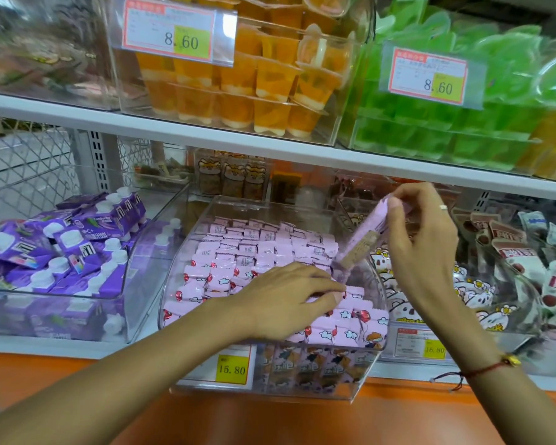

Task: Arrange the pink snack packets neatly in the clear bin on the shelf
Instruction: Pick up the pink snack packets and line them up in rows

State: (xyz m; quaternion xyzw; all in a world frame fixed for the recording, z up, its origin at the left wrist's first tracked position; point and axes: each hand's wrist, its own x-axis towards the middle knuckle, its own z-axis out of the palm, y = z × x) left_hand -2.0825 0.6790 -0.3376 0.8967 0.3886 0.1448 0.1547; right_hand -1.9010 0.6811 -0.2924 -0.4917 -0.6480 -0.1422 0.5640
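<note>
Both forearms reach in from the bottom edge toward the clear bin (pixel 206 216) on the lower shelf. On the right wrist sits a red string bracelet (pixel 482 370) with a small gold bead, and a ring shows on one finger. The left hand (pixel 289 300) lies palm down on the pink snack packets (pixel 244 248) at the front of the bin, fingers spread and nearly straight, pressing on them rather than gripping. The right hand (pixel 421 239) is raised above the bin's right side, thumb and fingertips pinching the top edge of one lifted pink packet (pixel 363 239), which hangs tilted with its lower end near the packets below.

Rear packets lie in tidy rows; their printed text is too small to read. Front ones show clouds and red balloons.

A yellow price tag (pixel 231 369) on the bin's front reads 15.80. The tag (pixel 434 350) on the neighbouring bin to the right reads 16.80. On the upper shelf, two labels read 8.60, one (pixel 187 41) before orange jelly cups (pixel 264 81), one (pixel 438 86) before green cups (pixel 408 117). Purple cartons (pixel 61 252) fill the left bin; their lettering is blurred. The upper left corner is smeared beyond telling.
</note>
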